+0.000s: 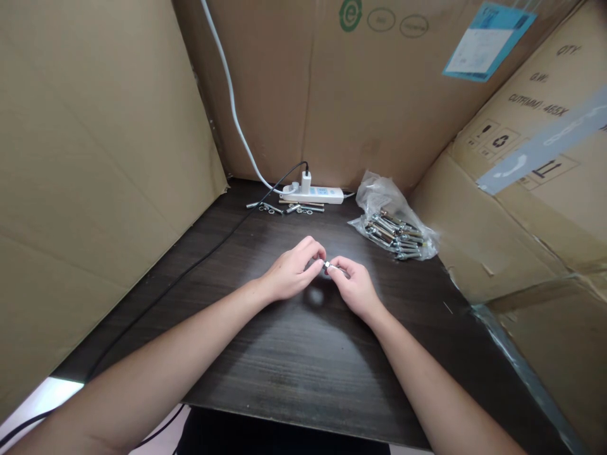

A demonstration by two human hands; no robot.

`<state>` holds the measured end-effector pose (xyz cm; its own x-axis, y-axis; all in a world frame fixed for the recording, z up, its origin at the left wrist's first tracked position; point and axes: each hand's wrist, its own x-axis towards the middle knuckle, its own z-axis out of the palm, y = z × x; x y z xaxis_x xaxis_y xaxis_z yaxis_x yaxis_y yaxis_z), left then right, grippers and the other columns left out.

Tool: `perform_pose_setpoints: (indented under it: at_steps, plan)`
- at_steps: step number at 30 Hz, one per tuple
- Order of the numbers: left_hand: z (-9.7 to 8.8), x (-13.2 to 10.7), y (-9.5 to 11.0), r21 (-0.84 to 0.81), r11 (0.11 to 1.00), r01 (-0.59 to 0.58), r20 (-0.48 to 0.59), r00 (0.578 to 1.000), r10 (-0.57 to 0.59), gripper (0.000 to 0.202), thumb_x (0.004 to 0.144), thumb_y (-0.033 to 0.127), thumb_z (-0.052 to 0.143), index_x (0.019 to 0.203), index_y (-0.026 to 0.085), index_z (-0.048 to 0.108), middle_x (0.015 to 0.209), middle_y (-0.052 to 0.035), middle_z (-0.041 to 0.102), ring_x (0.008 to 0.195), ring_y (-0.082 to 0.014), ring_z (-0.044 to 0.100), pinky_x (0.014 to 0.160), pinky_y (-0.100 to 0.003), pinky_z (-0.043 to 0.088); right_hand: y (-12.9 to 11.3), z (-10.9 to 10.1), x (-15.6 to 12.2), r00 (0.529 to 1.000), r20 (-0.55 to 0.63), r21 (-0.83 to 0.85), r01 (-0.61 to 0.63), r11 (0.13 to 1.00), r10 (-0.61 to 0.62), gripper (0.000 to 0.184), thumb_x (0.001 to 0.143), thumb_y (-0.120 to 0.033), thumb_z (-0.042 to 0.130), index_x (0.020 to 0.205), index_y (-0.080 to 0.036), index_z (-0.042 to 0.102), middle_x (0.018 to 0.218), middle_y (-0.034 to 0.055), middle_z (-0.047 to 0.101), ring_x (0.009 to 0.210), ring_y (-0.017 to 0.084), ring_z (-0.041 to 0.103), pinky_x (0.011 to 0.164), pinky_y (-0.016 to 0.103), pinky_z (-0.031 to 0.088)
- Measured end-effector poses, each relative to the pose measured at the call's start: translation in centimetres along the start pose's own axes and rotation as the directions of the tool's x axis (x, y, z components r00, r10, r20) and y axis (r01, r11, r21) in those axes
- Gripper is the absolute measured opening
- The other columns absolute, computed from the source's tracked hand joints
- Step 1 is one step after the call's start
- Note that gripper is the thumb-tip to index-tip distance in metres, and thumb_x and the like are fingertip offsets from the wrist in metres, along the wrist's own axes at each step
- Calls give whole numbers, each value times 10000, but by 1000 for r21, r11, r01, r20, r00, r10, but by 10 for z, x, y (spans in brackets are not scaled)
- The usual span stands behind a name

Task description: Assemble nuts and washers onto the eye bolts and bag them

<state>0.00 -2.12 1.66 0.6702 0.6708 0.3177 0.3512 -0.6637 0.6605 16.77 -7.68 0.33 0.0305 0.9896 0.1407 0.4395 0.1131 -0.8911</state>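
Observation:
Above the middle of the dark table, my left hand point(294, 270) and my right hand point(356, 287) meet at a small metal anchor bolt point(327, 265). Thumb and fingers of the right hand pinch its shank, which runs back under the fingers. The left thumb and fingertips close on its nut end, where a shiny nut shows between the hands. Most of the bolt is covered by fingers. Beyond the right hand lies a clear plastic bag point(379, 189) with several similar anchor bolts point(394, 235) inside and at its mouth.
A white power strip point(315, 194) with a plugged-in adapter stands at the back. In front of it lie loose bolt parts and washers point(272, 210). A black cable point(190, 263) crosses the table's left side. Cardboard walls point(118, 126) enclose the table point(294, 366) on three sides.

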Motion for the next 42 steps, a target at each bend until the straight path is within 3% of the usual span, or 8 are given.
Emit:
perform_pose_setpoints:
  at_steps: [6,12,20,23,28,32,37,42]
  plan:
    - [1,1,-1,-28,999,18,82,997,-16,220,944,351,377,901,194,524,911,-6,521,779,-121,512,736,-255,422,1,0,0,1000,7,15,5,1000,-5,218,799,-345,504,673,-174,551,634,-19,510,628,128,453,591,228,352]
    - [-2,0,3,-66,998,3,90,996,3,157,914,275,422,1018,209,520,923,-3,509,748,-111,496,696,-243,420,-1,-2,1,1000,8,77,3,997,-3,226,796,-345,480,657,-177,543,630,-18,506,629,130,455,611,240,358]
    - [1,-2,2,-60,998,14,43,999,-11,253,824,156,463,1069,219,469,950,7,487,644,-88,441,634,-232,404,-1,-1,1,999,1,128,-33,991,33,236,798,-335,440,616,-194,494,517,-47,372,522,115,362,526,238,295]
    - [0,-1,2,-36,999,27,37,999,-25,122,881,238,436,984,205,493,955,-3,497,728,-111,483,702,-251,420,1,-1,0,1000,-1,129,-30,991,30,231,803,-319,438,613,-194,483,517,-52,363,512,107,334,527,237,284]
    - [-1,2,0,-20,1000,23,87,996,-21,244,943,367,366,870,195,522,920,-6,495,784,-124,513,771,-269,423,0,-1,0,1000,1,119,-27,993,27,231,804,-317,440,615,-194,487,514,-54,366,513,108,334,530,238,282]
    - [0,-1,2,-48,999,7,93,996,-3,132,897,274,438,971,207,524,947,-6,499,731,-109,493,690,-245,423,-1,-1,0,1000,-6,117,-29,993,29,240,799,-335,431,604,-200,465,516,-48,370,520,116,350,527,240,283]
    - [-1,-3,5,-70,997,-19,25,999,20,317,804,143,472,1109,229,483,1018,-13,482,650,-85,450,613,-221,413,-1,0,0,1000,-5,112,-24,993,25,234,798,-331,428,609,-200,471,529,-45,376,526,116,352,532,240,286]
    - [-2,-1,3,-13,1000,9,23,1000,-8,149,894,278,433,993,208,519,961,-12,501,710,-110,484,688,-253,426,1,-1,1,1000,-10,105,-12,994,13,240,800,-324,434,596,-200,461,522,-48,376,528,117,358,543,242,300]
